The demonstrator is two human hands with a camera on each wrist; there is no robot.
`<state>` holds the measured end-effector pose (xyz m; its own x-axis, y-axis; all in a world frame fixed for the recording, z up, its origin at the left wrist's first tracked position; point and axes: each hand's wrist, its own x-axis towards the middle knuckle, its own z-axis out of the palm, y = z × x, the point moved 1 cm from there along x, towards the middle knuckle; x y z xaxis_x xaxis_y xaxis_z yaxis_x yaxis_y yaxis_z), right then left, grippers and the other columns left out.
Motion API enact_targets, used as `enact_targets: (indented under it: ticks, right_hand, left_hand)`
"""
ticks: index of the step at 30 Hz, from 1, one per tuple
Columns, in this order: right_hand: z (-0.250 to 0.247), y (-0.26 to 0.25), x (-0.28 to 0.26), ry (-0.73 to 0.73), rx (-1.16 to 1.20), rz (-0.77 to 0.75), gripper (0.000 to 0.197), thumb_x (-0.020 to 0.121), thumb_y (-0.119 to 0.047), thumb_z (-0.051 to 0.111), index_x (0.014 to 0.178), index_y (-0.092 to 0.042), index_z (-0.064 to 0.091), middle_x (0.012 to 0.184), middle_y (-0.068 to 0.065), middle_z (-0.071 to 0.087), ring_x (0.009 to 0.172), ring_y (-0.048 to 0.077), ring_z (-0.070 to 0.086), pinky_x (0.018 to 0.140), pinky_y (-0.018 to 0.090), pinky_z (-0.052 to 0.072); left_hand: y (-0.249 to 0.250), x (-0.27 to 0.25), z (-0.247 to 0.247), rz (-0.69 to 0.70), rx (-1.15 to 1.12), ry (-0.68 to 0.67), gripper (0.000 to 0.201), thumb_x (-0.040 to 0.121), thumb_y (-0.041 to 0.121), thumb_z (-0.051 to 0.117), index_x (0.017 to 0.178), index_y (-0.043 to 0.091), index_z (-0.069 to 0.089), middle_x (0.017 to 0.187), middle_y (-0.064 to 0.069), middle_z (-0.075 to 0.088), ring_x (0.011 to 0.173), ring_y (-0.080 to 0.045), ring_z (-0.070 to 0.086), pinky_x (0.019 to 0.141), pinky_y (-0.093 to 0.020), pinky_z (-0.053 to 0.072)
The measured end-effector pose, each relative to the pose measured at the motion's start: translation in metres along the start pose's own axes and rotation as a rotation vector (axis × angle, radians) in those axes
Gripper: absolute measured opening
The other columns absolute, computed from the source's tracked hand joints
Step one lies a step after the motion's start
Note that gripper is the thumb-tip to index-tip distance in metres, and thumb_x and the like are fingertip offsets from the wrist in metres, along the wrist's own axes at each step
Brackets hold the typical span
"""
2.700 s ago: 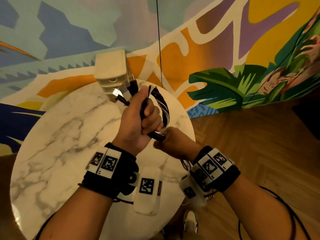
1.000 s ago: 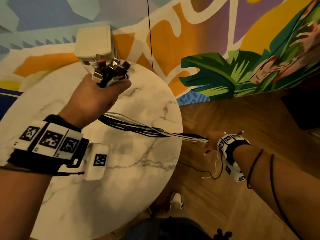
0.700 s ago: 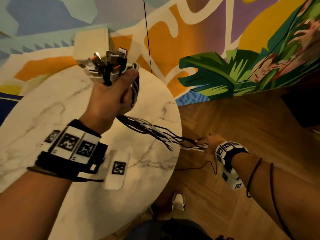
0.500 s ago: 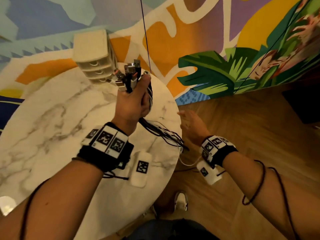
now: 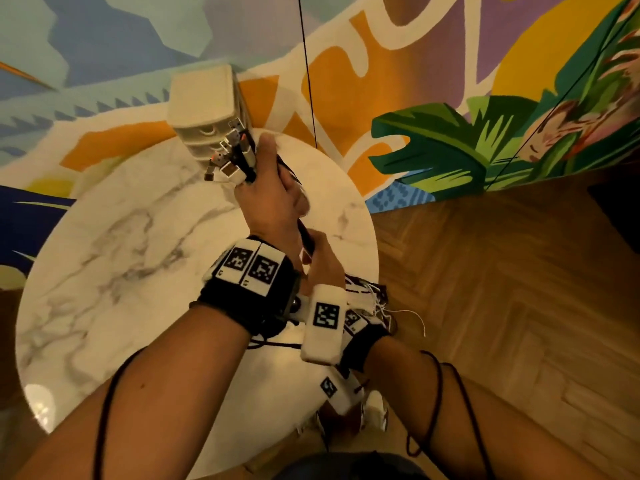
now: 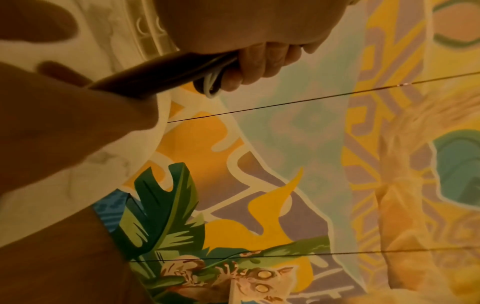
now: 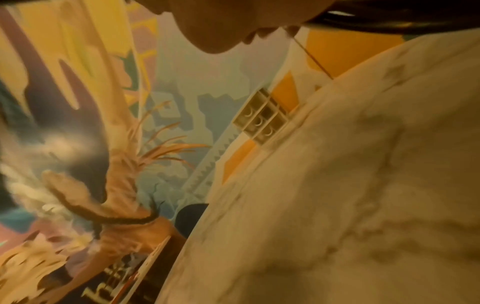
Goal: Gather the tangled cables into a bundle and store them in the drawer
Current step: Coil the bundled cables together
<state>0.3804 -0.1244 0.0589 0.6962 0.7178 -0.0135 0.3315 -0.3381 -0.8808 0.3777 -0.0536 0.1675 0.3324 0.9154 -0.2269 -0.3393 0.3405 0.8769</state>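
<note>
My right hand (image 5: pixel 323 263) had come back up from the floor side to pinch the black-and-white cable bundle (image 5: pixel 306 237) just below my left hand's (image 5: pixel 273 199) fist, so folding into a bundle could resume before the small cream drawer unit (image 5: pixel 204 109)

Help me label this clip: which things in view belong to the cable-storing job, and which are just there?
Job:
- cables, gripped in left hand
- right hand, gripping them lower down
- drawer unit, drawers shut

Just there:
- table
- mural
- floor

Glossy marble table (image 5: pixel 114 258); matt plastic drawer unit (image 5: pixel 202 109).
</note>
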Motion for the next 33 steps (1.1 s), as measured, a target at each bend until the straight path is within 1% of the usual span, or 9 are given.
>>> enact_targets:
  ticks: [5,9,14,19,21,23,26,29,33]
  right_hand:
    - [-0.012,0.016,0.005,-0.013,-0.006,-0.19,0.039,0.085,-0.049,0.052,0.083,-0.01,0.056,0.068,0.013,0.062,0.063,0.033,0.059,0.055,0.032,0.041]
    - [-0.023,0.023,-0.002,-0.189,-0.099,-0.251,0.039,0.09,-0.051,0.046,0.065,-0.022,0.043,0.052,0.002,0.046,0.049,0.021,0.043,0.05,0.033,0.03]
    - [-0.032,0.046,-0.008,-0.391,0.328,0.114,0.05,0.088,-0.054,0.051,0.051,-0.02,0.044,0.048,0.0,0.033,0.044,0.013,0.026,0.045,0.028,0.022]
    - [-0.043,0.042,-0.005,-0.704,0.611,0.56,0.056,0.096,-0.047,0.038,0.047,-0.021,0.035,0.044,-0.004,0.025,0.038,0.009,0.017,0.041,0.024,0.008]
    - [-0.043,0.037,0.0,-0.772,0.571,0.618,0.058,0.1,-0.04,0.033,0.045,-0.022,0.034,0.043,-0.005,0.025,0.036,0.008,0.017,0.039,0.022,0.009]
    - [-0.044,0.03,0.007,-0.77,0.439,0.638,0.05,0.102,-0.024,0.03,0.053,-0.023,0.041,0.052,-0.003,0.034,0.043,0.009,0.03,0.042,0.021,0.026]
    - [-0.044,0.022,0.012,-0.746,0.131,0.592,0.033,0.1,-0.029,0.041,0.068,-0.023,0.046,0.068,0.0,0.044,0.061,0.017,0.041,0.061,0.03,0.042]
    - [-0.039,0.013,0.012,-0.893,0.152,0.63,0.053,0.096,-0.051,0.04,0.053,-0.02,0.038,0.047,-0.002,0.031,0.04,0.012,0.022,0.042,0.022,0.017]
    - [-0.039,0.001,0.014,-0.979,-0.008,0.52,0.058,0.097,-0.054,0.032,0.053,-0.017,0.036,0.04,-0.005,0.029,0.035,0.013,0.021,0.039,0.021,0.017]
  left_hand:
    - [0.015,0.019,-0.032,-0.081,-0.087,0.064,0.051,0.093,0.044,0.051,0.053,0.019,0.03,0.038,0.004,0.022,0.032,-0.013,0.018,0.039,-0.019,0.017]
    - [0.015,0.03,-0.057,-0.141,-0.114,0.031,0.053,0.092,0.05,0.048,0.052,0.02,0.029,0.037,0.004,0.02,0.034,-0.013,0.014,0.044,-0.025,0.012]
    - [0.02,0.027,-0.074,-0.203,-0.152,-0.165,0.059,0.093,0.052,0.042,0.047,0.019,0.029,0.033,0.003,0.02,0.029,-0.012,0.013,0.043,-0.025,0.009]
    - [0.035,0.0,-0.074,-0.283,0.197,-0.692,0.062,0.085,0.05,0.056,0.038,0.016,0.034,0.029,0.002,0.027,0.027,-0.015,0.019,0.038,-0.028,0.01]
    - [0.041,-0.02,-0.066,-0.158,0.535,-0.86,0.046,0.082,0.026,0.069,0.046,0.02,0.042,0.035,0.007,0.042,0.031,-0.007,0.037,0.038,-0.022,0.028]
    - [0.042,-0.038,-0.064,0.095,0.897,-1.074,0.031,0.084,0.007,0.066,0.066,0.025,0.049,0.051,0.011,0.055,0.045,0.009,0.05,0.049,-0.005,0.035]
    - [0.037,-0.051,-0.076,0.567,1.281,-1.421,0.018,0.078,0.03,0.071,0.073,0.027,0.054,0.068,0.002,0.056,0.053,-0.001,0.044,0.051,-0.007,0.031]
    - [0.025,-0.047,-0.098,0.515,1.538,-1.584,0.028,0.074,0.049,0.054,0.07,0.022,0.063,0.063,0.002,0.063,0.054,-0.013,0.051,0.052,-0.023,0.042]
    - [0.017,-0.05,-0.117,0.624,1.677,-1.658,0.041,0.073,0.05,0.034,0.062,0.023,0.062,0.052,0.005,0.059,0.044,-0.015,0.052,0.044,-0.023,0.041]
